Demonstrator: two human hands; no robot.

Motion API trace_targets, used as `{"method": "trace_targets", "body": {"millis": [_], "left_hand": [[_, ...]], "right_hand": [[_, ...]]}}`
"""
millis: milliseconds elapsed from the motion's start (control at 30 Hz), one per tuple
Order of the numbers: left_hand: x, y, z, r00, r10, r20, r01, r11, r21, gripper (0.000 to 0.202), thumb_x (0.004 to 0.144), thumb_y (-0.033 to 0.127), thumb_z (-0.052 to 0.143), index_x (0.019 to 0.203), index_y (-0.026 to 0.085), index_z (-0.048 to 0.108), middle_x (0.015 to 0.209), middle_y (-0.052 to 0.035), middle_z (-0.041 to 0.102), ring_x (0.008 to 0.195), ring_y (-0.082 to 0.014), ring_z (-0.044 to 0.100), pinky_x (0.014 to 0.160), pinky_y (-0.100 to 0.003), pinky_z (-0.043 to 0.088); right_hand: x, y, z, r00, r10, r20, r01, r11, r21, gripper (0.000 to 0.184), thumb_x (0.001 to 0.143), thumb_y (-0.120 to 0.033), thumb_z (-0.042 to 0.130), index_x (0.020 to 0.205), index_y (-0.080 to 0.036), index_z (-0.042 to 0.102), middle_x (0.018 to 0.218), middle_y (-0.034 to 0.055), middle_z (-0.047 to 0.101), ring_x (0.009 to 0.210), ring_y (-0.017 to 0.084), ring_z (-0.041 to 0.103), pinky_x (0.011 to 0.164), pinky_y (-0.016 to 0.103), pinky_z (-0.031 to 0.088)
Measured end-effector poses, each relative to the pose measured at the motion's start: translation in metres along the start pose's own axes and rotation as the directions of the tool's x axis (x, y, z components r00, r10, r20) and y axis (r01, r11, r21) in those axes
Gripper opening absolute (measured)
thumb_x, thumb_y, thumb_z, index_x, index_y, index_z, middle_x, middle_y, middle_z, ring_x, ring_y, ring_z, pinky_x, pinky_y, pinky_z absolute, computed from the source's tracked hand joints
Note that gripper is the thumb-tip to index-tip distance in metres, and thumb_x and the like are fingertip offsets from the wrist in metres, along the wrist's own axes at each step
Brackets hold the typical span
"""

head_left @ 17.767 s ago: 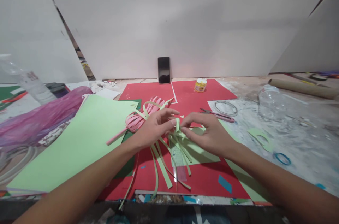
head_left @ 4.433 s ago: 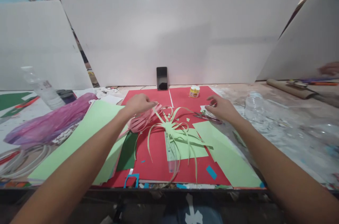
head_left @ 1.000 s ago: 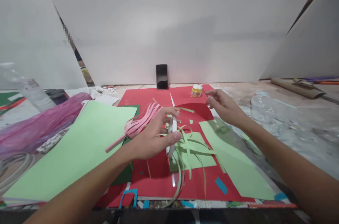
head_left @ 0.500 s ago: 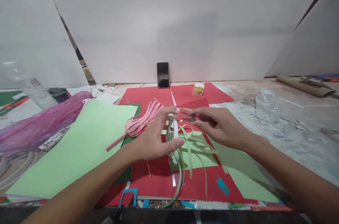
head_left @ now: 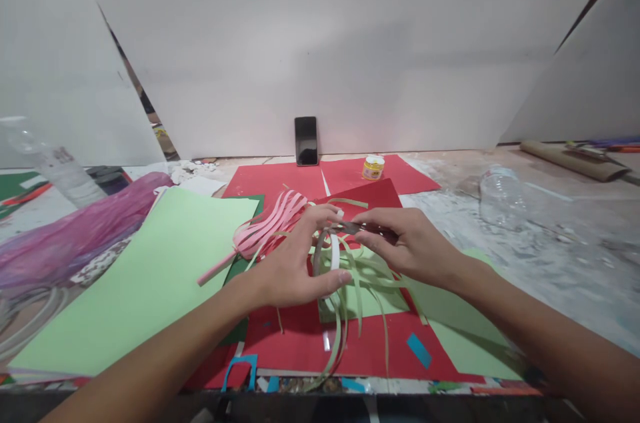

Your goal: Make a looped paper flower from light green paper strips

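My left hand (head_left: 305, 259) is closed around a roll of tape (head_left: 335, 255), a pale ring held on edge between thumb and fingers. A small white bit shows at its fingertips. My right hand (head_left: 407, 239) grips dark scissors (head_left: 346, 227), their blades pointing left and together at the left fingertips; whether tape lies between them I cannot tell. Below both hands, thin light-green paper strips (head_left: 357, 296) spread over a light-green sheet (head_left: 385, 306). Left of my left hand lies a pink paper tassel (head_left: 273, 223) on a pink stick (head_left: 216, 269).
Red paper (head_left: 280, 349) lies under the work. A large green sheet (head_left: 125, 276) is on the left, beside a pink plastic bag (head_left: 95, 223). A phone (head_left: 306, 141) leans on the white board behind. A small yellow jar (head_left: 373, 168) and a clear bottle (head_left: 500, 196) stand further right.
The scissor blades, apart before, have come together and moved left to the left fingertips. A green strip near the fingers has shifted. My left hand still holds the tape roll.
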State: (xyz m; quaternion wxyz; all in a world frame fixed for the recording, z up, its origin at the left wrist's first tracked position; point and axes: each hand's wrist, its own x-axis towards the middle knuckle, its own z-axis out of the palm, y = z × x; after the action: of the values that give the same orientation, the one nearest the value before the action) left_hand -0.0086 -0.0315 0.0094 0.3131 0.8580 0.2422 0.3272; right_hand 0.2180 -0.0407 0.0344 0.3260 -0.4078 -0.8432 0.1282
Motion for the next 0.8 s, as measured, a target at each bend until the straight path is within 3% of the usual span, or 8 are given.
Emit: {"method": "trace_targets", "body": {"millis": [133,800], "left_hand": [[0.0001,0.0000,0.0005,1.000,0.026,0.007,-0.026,1.000,0.000,0.059,0.081,0.033,0.065,0.128,0.029,0.029,0.135,-0.0107,0.037,0.128,-0.0287,0.039,0.104,-0.047,0.039],[-0.0012,0.0021,0.0003,1.000,-0.002,0.024,0.002,1.000,0.012,0.060,0.083,0.033,0.065,0.129,0.031,0.027,0.139,-0.0108,0.036,0.121,-0.0258,0.046,0.098,-0.046,0.044]], "right_hand": [[-0.0001,-0.0006,0.0006,1.000,-0.009,-0.008,0.009,1.000,0.017,0.018,0.090,-0.030,0.056,0.090,-0.017,0.069,0.066,0.0001,0.066,0.051,0.009,0.048,0.050,0.021,0.035],[0.0012,0.0024,-0.0014,0.997,-0.041,-0.073,0.041,0.999,-0.004,0.019,0.090,-0.028,0.056,0.086,-0.018,0.072,0.060,-0.0015,0.062,0.049,0.008,0.044,0.048,0.022,0.032]]}}
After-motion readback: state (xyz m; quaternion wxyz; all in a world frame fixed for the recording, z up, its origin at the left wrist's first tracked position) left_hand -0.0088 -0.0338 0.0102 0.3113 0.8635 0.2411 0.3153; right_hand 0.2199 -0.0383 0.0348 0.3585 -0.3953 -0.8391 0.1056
